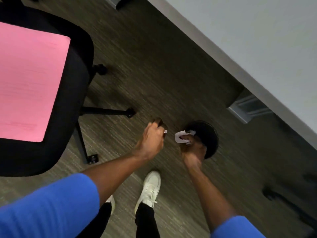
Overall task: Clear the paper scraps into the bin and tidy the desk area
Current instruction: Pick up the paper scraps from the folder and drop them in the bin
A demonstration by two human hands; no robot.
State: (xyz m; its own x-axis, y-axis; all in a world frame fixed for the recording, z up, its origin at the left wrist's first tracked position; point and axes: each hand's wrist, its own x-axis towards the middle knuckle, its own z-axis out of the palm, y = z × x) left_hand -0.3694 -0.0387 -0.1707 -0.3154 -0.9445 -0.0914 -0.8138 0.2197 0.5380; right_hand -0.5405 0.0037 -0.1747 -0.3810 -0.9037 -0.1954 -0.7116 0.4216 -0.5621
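A round black bin [210,136] stands on the carpet under the edge of the grey desk [257,40]. My right hand [191,145] is over the bin's near rim, closed on white paper scraps [180,136] that stick out from its fingers. My left hand [152,136] hovers just left of the bin, fingers curled, with a small white scrap [165,131] showing at the fingertips. The bin's inside is dark and mostly hidden by my right hand.
A black office chair [75,79] with a pink sheet [30,79] on its seat stands at the left, its wheeled legs reaching toward my hands. A grey desk leg [248,109] is behind the bin. My white shoes [151,188] stand on the carpet below.
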